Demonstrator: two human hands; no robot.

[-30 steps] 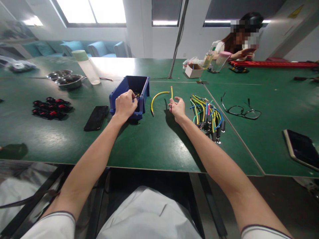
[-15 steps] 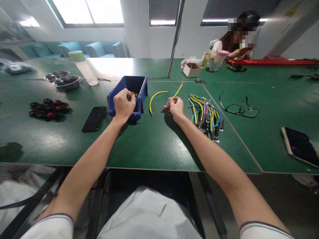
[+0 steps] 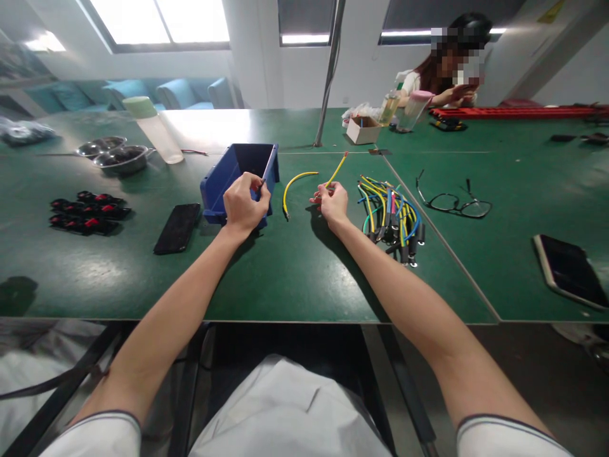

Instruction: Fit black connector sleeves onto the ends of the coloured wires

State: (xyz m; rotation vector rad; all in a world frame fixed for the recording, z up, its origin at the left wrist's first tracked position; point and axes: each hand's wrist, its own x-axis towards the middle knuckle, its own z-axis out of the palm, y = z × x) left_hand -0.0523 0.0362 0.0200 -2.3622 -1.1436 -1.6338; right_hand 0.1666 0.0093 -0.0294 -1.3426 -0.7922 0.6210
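My left hand point(image 3: 245, 202) is over the near right part of a blue plastic bin point(image 3: 216, 184). Its thumb and fingers are pinched, with a small dark bit showing at the tips that I cannot make out. In my right hand point(image 3: 332, 200) is a short yellow wire point(image 3: 339, 170), gripped low, its reddish end pointing up and away. Between the hands a second yellow wire point(image 3: 288, 190) lies curved on the green table. Just right of my right hand is a pile of yellow, blue and green cables point(image 3: 392, 216) with black sleeves and metal ring ends.
A black phone point(image 3: 177, 228) and several black-and-red parts point(image 3: 88, 212) lie left. Metal bowls point(image 3: 121, 160) and a bottle point(image 3: 155, 130) stand behind them. Glasses point(image 3: 454, 203) and another phone point(image 3: 571, 270) are right. A metal pole point(image 3: 328, 76) rises at the back; a person sits beyond.
My left hand has shifted slightly right and toward the bin's near right side, still pinched. My right hand keeps the yellow wire in nearly the same place. The whole view has shifted a little.
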